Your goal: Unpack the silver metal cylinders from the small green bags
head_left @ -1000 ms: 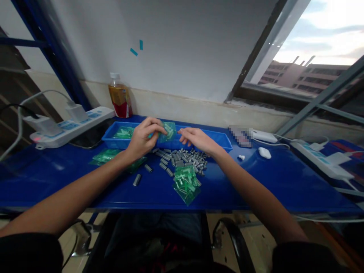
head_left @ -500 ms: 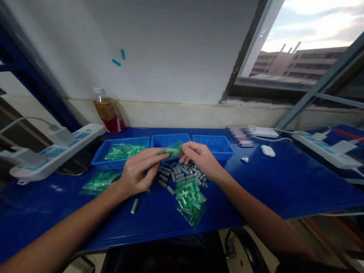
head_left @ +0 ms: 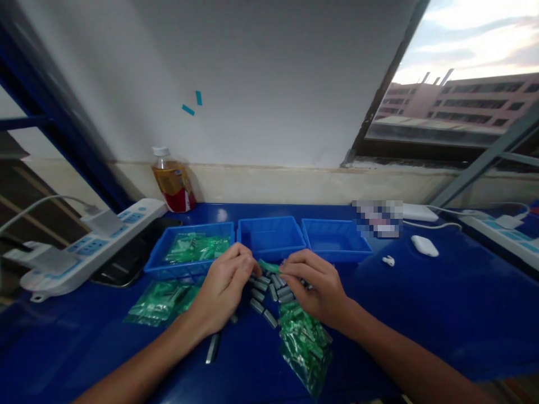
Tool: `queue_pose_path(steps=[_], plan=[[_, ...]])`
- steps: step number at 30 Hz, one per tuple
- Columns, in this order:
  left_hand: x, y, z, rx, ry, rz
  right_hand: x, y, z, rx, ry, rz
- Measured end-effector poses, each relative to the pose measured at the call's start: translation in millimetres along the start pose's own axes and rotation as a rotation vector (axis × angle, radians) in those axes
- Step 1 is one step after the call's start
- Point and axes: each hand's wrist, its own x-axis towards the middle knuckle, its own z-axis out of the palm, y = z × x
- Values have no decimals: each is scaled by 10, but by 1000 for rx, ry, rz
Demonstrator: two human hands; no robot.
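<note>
A small green plastic bag [head_left: 268, 266] stretches between my hands, over a pile of short grey metal pieces [head_left: 286, 294]. My left hand [head_left: 227, 287] is closed at the bag's left end, its fingertips partly hidden. At the other end, my right hand [head_left: 315, 285] pinches the bag's edge between thumb and fingers. Just below the right hand lies a filled green bag [head_left: 306, 345] on the table. One single metal piece [head_left: 213, 348] rests apart, nearer me. More flat green bags [head_left: 155, 303] lie left of my left hand.
Three blue trays stand in a row behind my hands: the left tray [head_left: 154, 264] holds green bags, beside a middle tray [head_left: 272, 231] and a right tray [head_left: 337, 242]. A drink bottle [head_left: 173, 182], power strip [head_left: 90, 247], earbud [head_left: 388, 261] and white case [head_left: 424, 246] are around.
My view has tilted upward, so things sit lower in the picture. My hands have come lower over the metal pieces, and the left hand has curled more around the bag.
</note>
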Motion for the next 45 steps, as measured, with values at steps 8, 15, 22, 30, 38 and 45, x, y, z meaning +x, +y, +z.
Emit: queue_pose_path(steps=[8,15,22,30,38,45], plan=[[42,-41,71,-29,-135,-140,-29,14,38,-29,-13,-14],[12,-83,50,-19,-210,-130,-73,-9,46,-30,-37,2],[-40,-67,63,-108,-206,-257,-36,-66,5,-134,-51,-91],[18,-104,117,-324,-278,-495,-43,-137,3,-240,-88,-208],[15,-247,279,-450,-95,-375,-120,14,210,-38,-77,303],[4,-396,171,-57,-140,-114,-125,20,186,97,-190,346]])
